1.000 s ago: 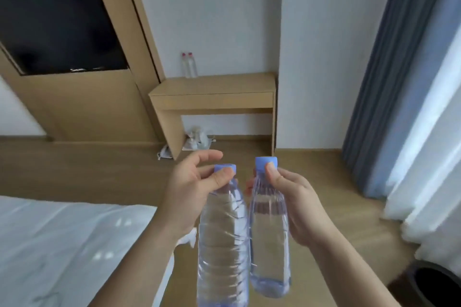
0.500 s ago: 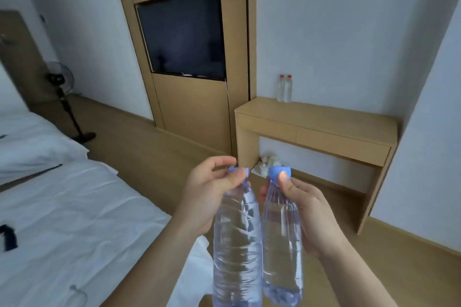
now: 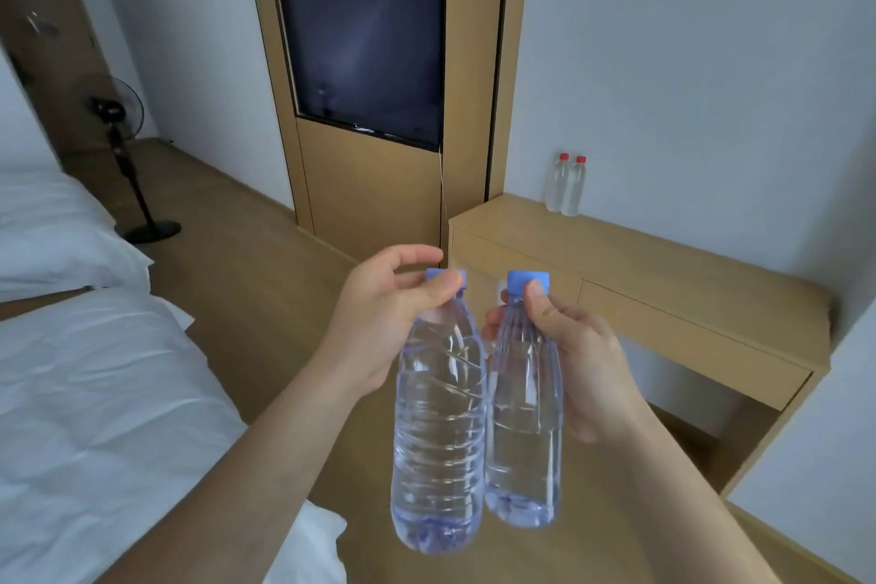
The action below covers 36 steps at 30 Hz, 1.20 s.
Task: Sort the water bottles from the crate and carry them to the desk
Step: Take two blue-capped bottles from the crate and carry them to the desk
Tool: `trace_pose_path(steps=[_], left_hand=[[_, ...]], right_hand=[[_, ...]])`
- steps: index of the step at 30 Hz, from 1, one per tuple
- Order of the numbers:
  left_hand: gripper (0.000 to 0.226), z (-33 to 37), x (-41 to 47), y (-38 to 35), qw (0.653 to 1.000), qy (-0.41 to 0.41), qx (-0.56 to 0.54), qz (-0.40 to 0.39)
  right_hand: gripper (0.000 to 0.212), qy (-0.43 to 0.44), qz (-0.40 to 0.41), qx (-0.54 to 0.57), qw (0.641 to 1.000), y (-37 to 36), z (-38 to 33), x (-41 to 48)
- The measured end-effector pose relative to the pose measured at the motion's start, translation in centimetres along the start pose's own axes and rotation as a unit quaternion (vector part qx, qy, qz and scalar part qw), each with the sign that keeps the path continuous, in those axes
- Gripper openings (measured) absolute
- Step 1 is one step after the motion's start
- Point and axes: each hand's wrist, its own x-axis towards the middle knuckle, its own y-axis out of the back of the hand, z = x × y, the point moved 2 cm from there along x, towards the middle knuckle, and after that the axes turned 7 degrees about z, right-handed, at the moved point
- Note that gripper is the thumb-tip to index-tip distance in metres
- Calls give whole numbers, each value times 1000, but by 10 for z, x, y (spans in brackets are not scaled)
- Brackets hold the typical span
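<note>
Hotel-type room, bed (image 3: pixel 95 394) on the left, wooden desk (image 3: pixel 663 294) ahead with two red-capped bottles (image 3: pixel 566 185) parked at the wall. Left hand (image 3: pixel 384 318) and right hand (image 3: pixel 583 365) each pinch a blue-capped bottle (image 3: pixel 438 422) by the neck, the other (image 3: pixel 524 422) touching it, probably for easy carrying.

A single head-worn camera is supplying the only view, so no second view is sharing any part of the scene. It is looking forward and down from standing height — the wide lens is bending the wall lines at the edges. The bench (image 3: pixel 630 273) is serving as the landmark: it is lying ahead and right of centre, near but beyond arm's reach. The left hand (image 3: pixel 384 322) and right hand (image 3: pixel 576 363) are sitting closest to the lens, in front of the bench's near-left corner. The television (image 3: pixel 362 47) is filling the upper frame left of the bench; the bed (image 3: pixel 95 394) is occupying the lower left, well apart from it.
</note>
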Motion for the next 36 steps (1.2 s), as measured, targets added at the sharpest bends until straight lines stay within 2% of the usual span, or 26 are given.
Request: trace_pose_path(steps=[4, 7, 12, 18, 27, 36], left_hand=[[26, -26, 81, -6, 1000, -9, 4, -21], [26, -33, 150, -11, 997, -34, 31, -56], [27, -37, 270, -22, 992, -61, 32, -105], [31, -67, 375, -44, 987, -60, 52, -142], [42, -104, 542, -123, 969, -108, 166, -146], [46, -158, 723, -235, 955, -79, 235, -160]], right_hand=[[50, 22, 11, -25, 999, -9, 9, 79], [39, 55, 40, -61, 996, -20, 9, 140], [35, 95, 95, -93, 987, -32, 0, 245], [7, 150, 104, -183, 966, -29, 0, 345], [11, 159, 145, -259, 942, 31, -2, 539], [24, 129, 188, -289, 930, 114, -4, 727]])
